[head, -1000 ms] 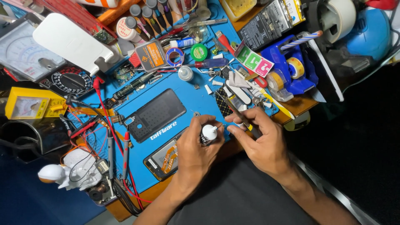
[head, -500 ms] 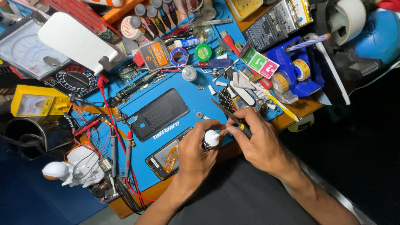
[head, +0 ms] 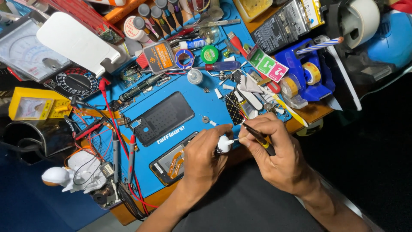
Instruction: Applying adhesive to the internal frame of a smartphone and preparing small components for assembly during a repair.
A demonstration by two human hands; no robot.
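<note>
Both hands sit closed at the near edge of the table (head: 313, 112): my left hand (head: 201, 159) has its grip wrapped around a small white round piece (head: 224, 144), and my right hand (head: 274, 154) pinches a thin dark tool with a yellow band (head: 259, 137), its tip at that white piece. The piece hangs at about 6 o'clock on the blue work mat (head: 201, 96), right over the mat's near border.

From the big things down, here is what I judge could go wrong. The mat is crowded, so a wide elbow swing could sweep clutter off it. The dark phone back cover (head: 162, 118) lies at 10 o'clock from my left hand, and the opened phone with an orange flex cable (head: 174, 160) lies just beside that wrist; a slip could rake the cable. Red test leads (head: 131, 148) run at 9 o'clock and could snag. If the tool tip skids, it could jab my left fingers. The white piece is small; a loose grip drops it off the edge into my dark lap.
</note>
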